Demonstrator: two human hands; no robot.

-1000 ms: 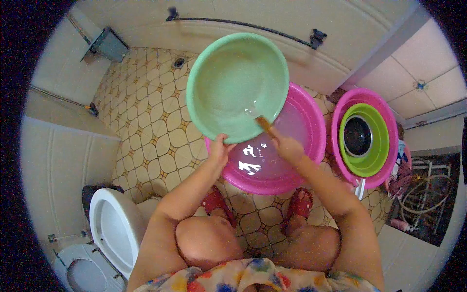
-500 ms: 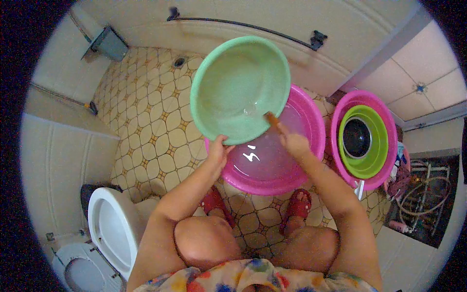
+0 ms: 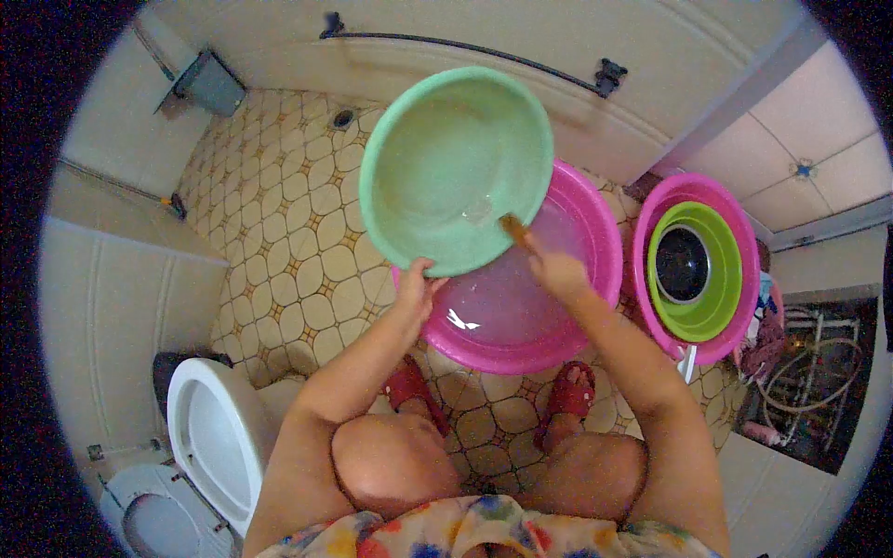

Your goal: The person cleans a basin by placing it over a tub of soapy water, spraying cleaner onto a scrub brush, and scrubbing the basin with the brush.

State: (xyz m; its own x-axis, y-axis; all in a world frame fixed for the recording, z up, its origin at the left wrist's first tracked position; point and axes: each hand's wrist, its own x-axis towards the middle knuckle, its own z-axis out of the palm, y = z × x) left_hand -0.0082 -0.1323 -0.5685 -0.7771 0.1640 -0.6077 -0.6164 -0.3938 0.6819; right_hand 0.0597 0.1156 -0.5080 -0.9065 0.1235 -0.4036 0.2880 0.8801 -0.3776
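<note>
A light green basin (image 3: pixel 446 139) is tilted over a large pink basin (image 3: pixel 606 279) of cloudy water on the floor. My left hand (image 3: pixel 419 290) is closed on the green basin's near rim, thumb over the edge. In my right hand (image 3: pixel 560 272) is a brush (image 3: pixel 513 227) with a brown wooden handle, its head against the inner wall of the green basin near the right rim. Its bristles are hard to make out. A little water shows in the green basin beside the brush.
To the right, another pink basin (image 3: pixel 644 279) holds a lime green basin (image 3: pixel 722 312) and a dark-bottomed bowl (image 3: pixel 682 265). A white toilet (image 3: pixel 216 437) is at lower left. A floor drain (image 3: pixel 343 119) and a wall rail (image 3: pixel 465 46) are beyond. My feet wear red slippers (image 3: pixel 569 395).
The green basin has shifted slightly left and up. My right hand and the brush have moved a little left along its inner wall. My left hand keeps its grip.
</note>
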